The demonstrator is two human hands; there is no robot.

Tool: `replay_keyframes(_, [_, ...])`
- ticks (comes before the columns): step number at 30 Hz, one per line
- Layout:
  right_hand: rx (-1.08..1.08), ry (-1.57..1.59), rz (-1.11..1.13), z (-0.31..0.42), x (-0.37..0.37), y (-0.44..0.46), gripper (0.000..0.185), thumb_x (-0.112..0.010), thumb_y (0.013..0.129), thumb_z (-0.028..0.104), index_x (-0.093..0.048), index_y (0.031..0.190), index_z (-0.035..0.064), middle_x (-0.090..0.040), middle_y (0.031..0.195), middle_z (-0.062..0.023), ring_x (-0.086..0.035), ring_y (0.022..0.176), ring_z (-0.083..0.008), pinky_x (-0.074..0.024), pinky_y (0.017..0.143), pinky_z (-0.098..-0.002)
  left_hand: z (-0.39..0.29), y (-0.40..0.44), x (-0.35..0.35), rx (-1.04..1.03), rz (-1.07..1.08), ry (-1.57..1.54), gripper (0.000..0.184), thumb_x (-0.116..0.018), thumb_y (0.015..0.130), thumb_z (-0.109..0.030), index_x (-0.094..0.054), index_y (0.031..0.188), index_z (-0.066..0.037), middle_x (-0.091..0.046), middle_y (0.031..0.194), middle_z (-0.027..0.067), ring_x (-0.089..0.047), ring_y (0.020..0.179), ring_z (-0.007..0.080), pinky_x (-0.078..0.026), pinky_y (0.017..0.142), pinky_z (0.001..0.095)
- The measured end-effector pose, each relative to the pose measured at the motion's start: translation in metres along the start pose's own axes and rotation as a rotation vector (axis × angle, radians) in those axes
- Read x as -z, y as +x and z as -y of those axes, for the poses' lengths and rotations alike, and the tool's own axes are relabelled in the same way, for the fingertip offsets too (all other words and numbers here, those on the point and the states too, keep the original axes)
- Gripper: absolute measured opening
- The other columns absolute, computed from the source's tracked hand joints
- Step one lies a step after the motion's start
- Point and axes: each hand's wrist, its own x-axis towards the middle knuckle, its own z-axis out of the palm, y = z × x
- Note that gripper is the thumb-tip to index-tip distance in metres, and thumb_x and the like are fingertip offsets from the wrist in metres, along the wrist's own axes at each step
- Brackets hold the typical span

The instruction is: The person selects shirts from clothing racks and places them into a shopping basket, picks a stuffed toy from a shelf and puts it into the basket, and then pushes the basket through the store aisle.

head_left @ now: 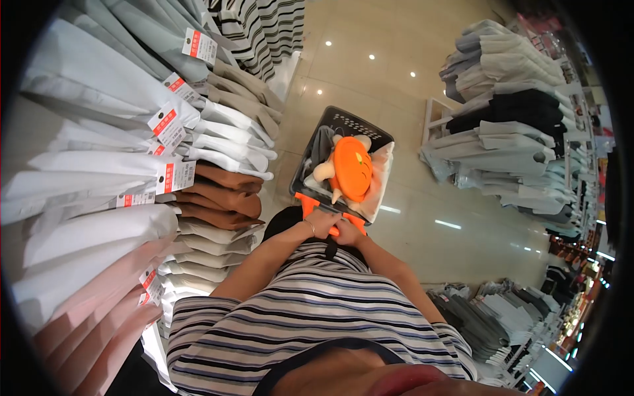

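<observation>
A dark grey shopping basket [305,160] with an orange handle [356,223] stands in front of my body. My left hand [321,223] is closed around the left part of the handle, a thin bracelet at its wrist. Beside it, my right hand [349,233] wraps the handle on the right, close to the left hand. Inside the basket lies an orange plush toy [351,169] with cream limbs, looking like a turtle. Grey cloth [321,146] shows to its left and a cream item [382,173] to its right. The basket's underside is hidden.
Close on my left hangs a long rack of white, brown and pink garments [99,165] with red-and-white price tags [175,177]. Another clothes rack [508,132] stands to the right across the shiny tiled floor [422,218]. More grey garments [475,317] hang at the lower right.
</observation>
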Motion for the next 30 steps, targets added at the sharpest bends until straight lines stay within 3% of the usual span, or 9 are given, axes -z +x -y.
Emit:
replay_keyframes(5, [-0.026, -0.028, 0.026, 0.007, 0.040, 0.007, 0.050, -0.061, 0.067, 0.016, -0.049, 0.114, 0.0038, -0.052, 0.112, -0.0223, -0.049, 0.106, -0.0352, -0.0392, 0.093, -0.0385, 0.001, 0.027, 0.032, 0.014, 0.055, 0.029, 0.042, -0.064, 0.065, -0.017, -0.044, 0.100, -0.007, -0.060, 0.081, 0.0157, -0.061, 0.072, 0.0343, -0.048, 0.061, 0.0434])
replay_keyframes(8, [0.095, -0.084, -0.120, -0.015, 0.051, 0.017, 0.042, -0.059, 0.067, 0.017, -0.051, 0.106, 0.0037, -0.058, 0.103, -0.0194, -0.055, 0.096, -0.0357, -0.0441, 0.083, -0.0415, 0.005, 0.049, 0.044, 0.025, 0.074, 0.008, 0.041, -0.064, 0.066, -0.019, -0.044, 0.099, -0.007, -0.060, 0.082, 0.0159, -0.061, 0.072, 0.0343, -0.048, 0.062, 0.0435])
replay_keyframes(11, [0.142, -0.099, -0.125, -0.028, 0.073, 0.027, 0.041, -0.059, 0.068, 0.017, -0.052, 0.106, 0.0043, -0.058, 0.103, -0.0192, -0.055, 0.095, -0.0356, -0.0443, 0.084, -0.0412, 0.005, 0.073, 0.061, 0.068, 0.141, 0.028, 0.052, -0.063, 0.066, -0.019, -0.044, 0.112, -0.006, -0.062, 0.091, 0.0167, -0.062, 0.077, 0.0336, -0.049, 0.065, 0.0424])
replay_keyframes(14, [0.136, -0.094, -0.129, -0.036, 0.098, 0.036, 0.040, -0.058, 0.068, 0.017, -0.053, 0.106, 0.0049, -0.058, 0.104, -0.0192, -0.055, 0.096, -0.0353, -0.0448, 0.084, -0.0413, 0.008, 0.095, 0.073, 0.082, 0.106, 0.023, 0.050, -0.064, 0.066, -0.019, -0.045, 0.110, -0.007, -0.062, 0.088, 0.0161, -0.062, 0.076, 0.0330, -0.049, 0.065, 0.0427])
replay_keyframes(17, [0.074, -0.120, -0.050, -0.025, 0.134, 0.039, 0.039, -0.058, 0.067, 0.017, -0.055, 0.104, 0.0048, -0.058, 0.104, -0.0194, -0.055, 0.096, -0.0349, -0.0452, 0.084, -0.0416, 0.013, 0.116, 0.078, 0.066, 0.009, 0.041, 0.038, -0.065, 0.065, -0.020, -0.046, 0.096, -0.008, -0.059, 0.080, 0.0146, -0.061, 0.069, 0.0336, -0.048, 0.061, 0.0426])
replay_keyframes(30, [0.060, -0.086, 0.045, -0.041, 0.256, 0.081, 0.039, -0.057, 0.068, 0.018, -0.055, 0.105, 0.0059, -0.058, 0.105, -0.0184, -0.055, 0.099, -0.0335, -0.0444, 0.086, -0.0410, 0.040, 0.212, 0.115, 0.218, -0.057, 0.060, 0.041, -0.065, 0.063, -0.021, -0.045, 0.098, -0.013, -0.060, 0.086, 0.0107, -0.061, 0.075, 0.0301, -0.048, 0.061, 0.0422])
